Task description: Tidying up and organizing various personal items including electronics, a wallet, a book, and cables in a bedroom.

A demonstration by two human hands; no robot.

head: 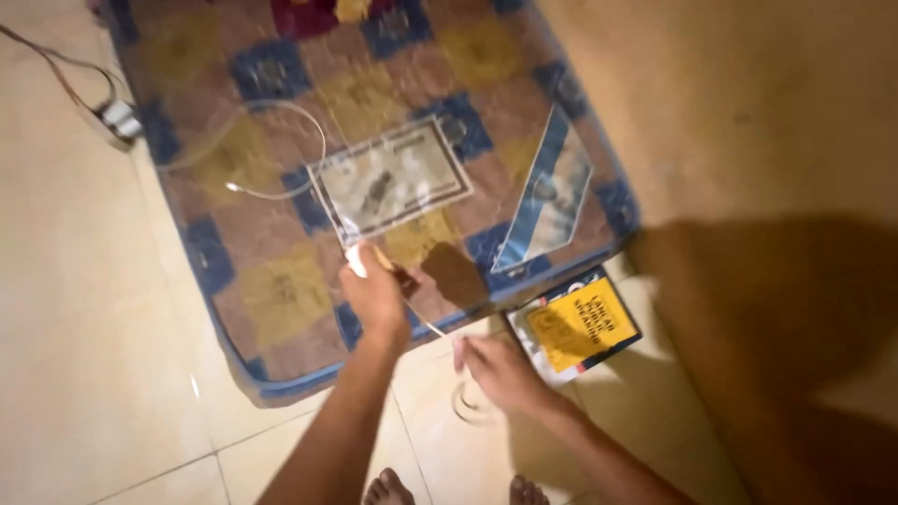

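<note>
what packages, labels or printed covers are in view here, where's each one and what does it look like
Book: on the tiled floor by the mattress's lower right corner, just right of the right hand; rectangular, yellow cover panel with dark edges.
Clear plastic sleeve: flat on the patterned mattress, above the left hand; rectangular, see-through, pale border.
Second plastic wrapper: on the mattress near its right edge; narrow, angled, clear with a blue stripe.
</note>
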